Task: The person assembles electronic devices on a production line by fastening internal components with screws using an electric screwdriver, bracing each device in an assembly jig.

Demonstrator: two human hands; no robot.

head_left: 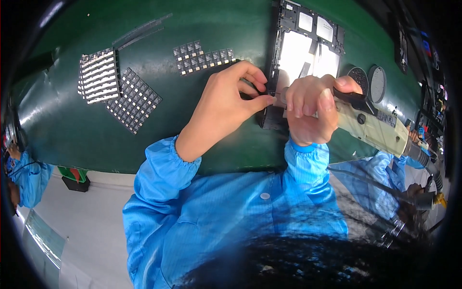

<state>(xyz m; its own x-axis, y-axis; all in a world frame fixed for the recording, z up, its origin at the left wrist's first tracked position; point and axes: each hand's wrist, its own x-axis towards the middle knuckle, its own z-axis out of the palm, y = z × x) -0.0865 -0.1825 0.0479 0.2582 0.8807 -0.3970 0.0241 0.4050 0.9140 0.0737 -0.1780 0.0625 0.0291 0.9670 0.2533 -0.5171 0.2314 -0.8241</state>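
My right hand [313,103] is wrapped round a pale electric screwdriver [373,126] with a black lever, which lies nearly level with its cable end to the right. The driver's tip points left, toward the near left part of a black device frame [294,50] with silvery-white panels. At that frame's left edge, my left hand [224,101] has its thumb and fingers bent together in a pinch. What lies between those fingertips is too small and dark to name. Part of the frame's near end is hidden under my right hand.
Sheets of small black-and-white pieces [134,101] lie left on the green table [159,91], beside a striped stack [100,77]. Another sheet [202,58] sits nearer my left hand, thin black strips [144,31] farther back. Two round dishes [378,83] stand right. Other people in blue work at both sides.
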